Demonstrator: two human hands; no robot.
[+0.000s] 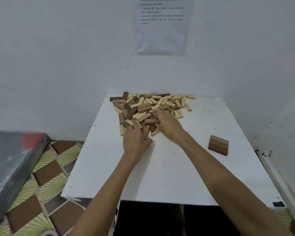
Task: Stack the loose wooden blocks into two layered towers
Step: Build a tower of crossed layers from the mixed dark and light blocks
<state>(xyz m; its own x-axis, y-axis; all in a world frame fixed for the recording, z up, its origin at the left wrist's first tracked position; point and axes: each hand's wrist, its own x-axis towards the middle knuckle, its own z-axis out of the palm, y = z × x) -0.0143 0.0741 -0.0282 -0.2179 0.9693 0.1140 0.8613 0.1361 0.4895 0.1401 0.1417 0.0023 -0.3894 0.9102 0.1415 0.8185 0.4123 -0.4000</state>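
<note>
My left hand grips a brown block; right hand beside it, can't tell. Seems light, rigid; I'd pinch long sides.

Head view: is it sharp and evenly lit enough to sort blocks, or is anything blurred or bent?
Head view: soft even light, no glare on the table; block pile sharp enough to tell dark from pale; wall sheet print blurred; table edges splay from wide-angle distortion.

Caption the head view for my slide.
Left hand and right hand reach into the wooden block pile on the table.
</note>
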